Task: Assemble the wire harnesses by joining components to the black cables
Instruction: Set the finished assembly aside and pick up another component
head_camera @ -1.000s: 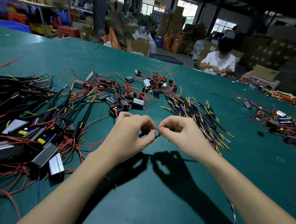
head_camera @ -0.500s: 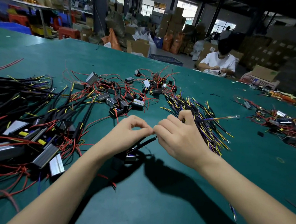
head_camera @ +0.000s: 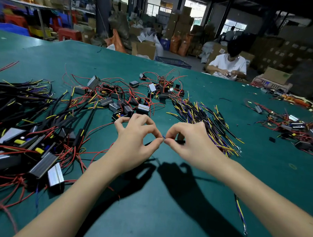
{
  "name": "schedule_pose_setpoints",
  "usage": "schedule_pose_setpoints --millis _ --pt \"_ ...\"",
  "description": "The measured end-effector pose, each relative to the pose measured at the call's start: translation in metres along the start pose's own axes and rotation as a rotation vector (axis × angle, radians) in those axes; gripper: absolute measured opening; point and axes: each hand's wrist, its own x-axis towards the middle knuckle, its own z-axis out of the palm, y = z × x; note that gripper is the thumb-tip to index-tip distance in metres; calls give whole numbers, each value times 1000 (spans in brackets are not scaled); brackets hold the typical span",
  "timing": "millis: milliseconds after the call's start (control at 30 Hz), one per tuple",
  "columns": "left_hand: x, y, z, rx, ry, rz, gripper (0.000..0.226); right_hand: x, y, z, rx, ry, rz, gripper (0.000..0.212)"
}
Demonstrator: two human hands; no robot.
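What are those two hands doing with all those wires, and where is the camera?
The camera sits on a person's head and looks down, so you see their own arms. The left hand and the right hand meet in the middle, each pinching an end of a thin black cable with small wire tips. They work over a green table. On the left lies a heap of black cables with red wires and silver boxes. Behind the right hand lies a bundle of yellow and purple wires. Across the table another person sits working too.
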Motion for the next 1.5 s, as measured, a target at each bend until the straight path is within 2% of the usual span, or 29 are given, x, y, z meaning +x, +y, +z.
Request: schedule_pose_setpoints --millis 67,133,200,267,300,367,467,533,633,767,1000,1233,1300,1367,1500 --pt "2 0 -1 -55 -47 -79 10 0 3 2 -346 60 -214 13" --pt "7 -1 -7 -234 -157 -250 13 1 2 5 -725 174 -439 14" --pt "11 -2 -15 -542 -261 -396 10 1 0 8 -832 266 -542 15" --pt "12 0 -17 -649 -273 -420 14 3 -4 11 -795 247 -478 11" --pt "11 -2 -16 -552 -243 -389 13 4 -6 11 -739 179 -403 8" --pt "6 -5 -11 -152 -143 -211 8 9 -6 9 -519 34 -246 9" --pt "1 -7 -8 170 -11 88 8 14 -4 -1 -15 -103 12 9" --pt "2 -5 -10 247 43 202 9 18 -2 -7 183 -175 88 13" --pt "3 1 -12 295 85 311 7 22 2 -13 326 -353 197 17" --pt "3 6 -12 327 91 395 7 20 8 -17 537 -411 292 14" --pt "3 9 -11 319 14 400 6 12 13 -17 658 -431 315 16" --pt "2 11 -7 327 20 400 8 11 20 -15 841 -462 374 21" --pt "2 10 -7 323 7 389 11 10 17 -15 755 -437 321 18" --pt "1 8 -7 287 -19 358 12 8 14 -16 508 -352 178 16" --pt "1 7 -7 90 -36 150 16 1 11 -12 162 -112 -145 10"
